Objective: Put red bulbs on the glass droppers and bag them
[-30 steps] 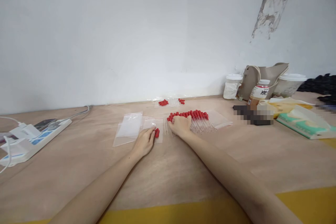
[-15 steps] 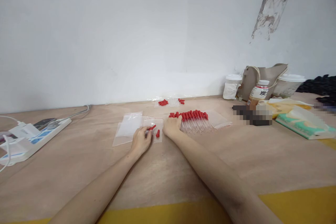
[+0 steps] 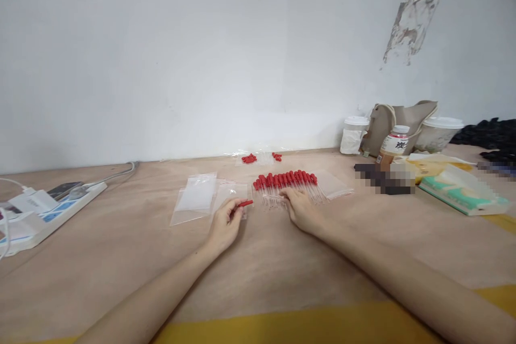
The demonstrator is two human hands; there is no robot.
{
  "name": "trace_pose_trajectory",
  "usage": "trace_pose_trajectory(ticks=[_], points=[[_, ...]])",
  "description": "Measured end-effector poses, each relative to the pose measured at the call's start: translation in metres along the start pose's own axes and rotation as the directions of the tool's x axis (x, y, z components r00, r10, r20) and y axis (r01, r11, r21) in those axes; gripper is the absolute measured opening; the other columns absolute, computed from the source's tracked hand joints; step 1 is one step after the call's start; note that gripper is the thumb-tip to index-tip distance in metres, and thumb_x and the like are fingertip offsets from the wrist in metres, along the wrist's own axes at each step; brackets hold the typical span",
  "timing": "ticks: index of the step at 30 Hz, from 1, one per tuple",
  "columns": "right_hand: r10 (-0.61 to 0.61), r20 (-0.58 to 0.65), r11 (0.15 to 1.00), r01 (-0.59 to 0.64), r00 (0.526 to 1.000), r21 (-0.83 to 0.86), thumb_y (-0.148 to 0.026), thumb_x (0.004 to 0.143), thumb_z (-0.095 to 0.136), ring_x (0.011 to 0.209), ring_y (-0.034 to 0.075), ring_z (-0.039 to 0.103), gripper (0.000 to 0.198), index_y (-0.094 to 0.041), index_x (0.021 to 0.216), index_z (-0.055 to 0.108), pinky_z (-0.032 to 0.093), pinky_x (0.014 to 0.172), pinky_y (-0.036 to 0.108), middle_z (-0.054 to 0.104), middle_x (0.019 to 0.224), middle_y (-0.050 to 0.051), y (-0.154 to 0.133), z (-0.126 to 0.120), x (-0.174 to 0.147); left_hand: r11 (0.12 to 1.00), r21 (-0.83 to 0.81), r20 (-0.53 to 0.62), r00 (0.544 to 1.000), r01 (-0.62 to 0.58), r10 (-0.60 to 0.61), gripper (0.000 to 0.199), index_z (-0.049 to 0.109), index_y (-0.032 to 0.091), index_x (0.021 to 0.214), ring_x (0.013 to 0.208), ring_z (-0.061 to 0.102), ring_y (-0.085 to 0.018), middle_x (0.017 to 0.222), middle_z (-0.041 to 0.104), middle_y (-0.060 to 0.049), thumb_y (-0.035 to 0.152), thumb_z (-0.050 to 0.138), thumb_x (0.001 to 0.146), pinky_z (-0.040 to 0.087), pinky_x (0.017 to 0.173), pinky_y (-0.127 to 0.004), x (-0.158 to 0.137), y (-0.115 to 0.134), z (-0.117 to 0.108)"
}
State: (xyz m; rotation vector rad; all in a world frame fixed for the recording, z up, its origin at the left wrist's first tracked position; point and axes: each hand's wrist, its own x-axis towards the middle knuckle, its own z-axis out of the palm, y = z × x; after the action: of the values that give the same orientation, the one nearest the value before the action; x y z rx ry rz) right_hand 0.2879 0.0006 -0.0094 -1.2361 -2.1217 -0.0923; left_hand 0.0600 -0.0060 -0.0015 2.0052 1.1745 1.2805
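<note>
My left hand [image 3: 226,224] pinches a red rubber dropper bulb [image 3: 245,203] between thumb and fingers, its end pointing right. Under and beside that hand lie clear zip bags [image 3: 195,193]. To the right is a row of glass droppers [image 3: 300,185] with red bulbs, laid side by side, bulbs toward the wall. My right hand [image 3: 300,208] is over the lower ends of this row, fingers closed on what looks like a thin clear glass tube [image 3: 272,196] pointing left. Its fingertips partly hide the droppers.
Loose red bulbs [image 3: 249,158] lie on clear plastic by the wall. A power strip [image 3: 76,205] with chargers is at left. Cups, a bottle [image 3: 393,148], a bag [image 3: 377,129] and a tissue pack [image 3: 463,194] stand at right. Another clear bag [image 3: 336,187] lies beside the droppers.
My right hand has moved from the left end of the dropper row toward its lower ends on the right. My left hand has shifted right with the bulb.
</note>
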Motion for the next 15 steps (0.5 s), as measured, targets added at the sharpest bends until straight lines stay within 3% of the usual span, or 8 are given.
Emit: trace_pose_trajectory(ticks=[3, 6, 10, 15], points=[[-0.03, -0.049, 0.999, 0.032, 0.998, 0.032, -0.003, 0.08, 0.033, 0.085, 0.016, 0.054, 0.034, -0.017, 0.103, 0.051, 0.032, 0.074, 0.03, 0.06, 0.096, 0.007, 0.002, 0.0, -0.015, 0.971, -0.195, 0.053, 0.99, 0.136, -0.128, 0.027, 0.059, 0.015, 0.099, 0.084, 0.06, -0.016, 0.099, 0.064, -0.007, 0.025, 0.052, 0.075, 0.046, 0.078, -0.029, -0.003, 0.003, 0.009], [-0.052, -0.032, 0.997, 0.054, 0.998, 0.059, -0.005, 0.081, 0.034, 0.082, 0.015, 0.054, 0.028, -0.018, 0.096, 0.054, 0.032, 0.074, 0.03, 0.06, 0.091, 0.005, -0.009, -0.002, -0.021, 0.957, -0.233, 0.051, 0.985, 0.171, -0.163, 0.026, 0.058, 0.014, 0.092, 0.084, 0.061, -0.017, 0.091, 0.067, -0.007, 0.028, 0.06, 0.07, 0.046, 0.077, -0.029, -0.005, -0.001, 0.011], [-0.066, -0.005, 0.992, 0.066, 0.998, 0.106, -0.018, 0.087, 0.035, 0.079, 0.013, 0.054, 0.019, -0.019, 0.089, 0.053, 0.031, 0.075, 0.029, 0.061, 0.087, 0.002, -0.024, -0.005, -0.023, 0.996, -0.07, 0.043, 0.997, 0.061, -0.059, 0.014, 0.055, 0.015, 0.083, 0.074, 0.06, -0.016, 0.079, 0.064, -0.004, 0.028, 0.055, 0.077, 0.046, 0.068, -0.027, -0.008, -0.004, 0.009], [-0.042, -0.034, 0.998, 0.044, 0.999, 0.048, -0.023, 0.089, 0.033, 0.076, 0.013, 0.054, 0.023, -0.019, 0.088, 0.056, 0.029, 0.074, 0.029, 0.063, 0.085, 0.003, -0.027, -0.007, -0.023, 0.993, 0.055, 0.119, 0.988, -0.104, 0.097, 0.01, 0.053, 0.017, 0.086, 0.079, 0.056, -0.015, 0.082, 0.058, -0.003, 0.024, 0.046, 0.084, 0.044, 0.073, -0.028, -0.01, 0.002, 0.009]])
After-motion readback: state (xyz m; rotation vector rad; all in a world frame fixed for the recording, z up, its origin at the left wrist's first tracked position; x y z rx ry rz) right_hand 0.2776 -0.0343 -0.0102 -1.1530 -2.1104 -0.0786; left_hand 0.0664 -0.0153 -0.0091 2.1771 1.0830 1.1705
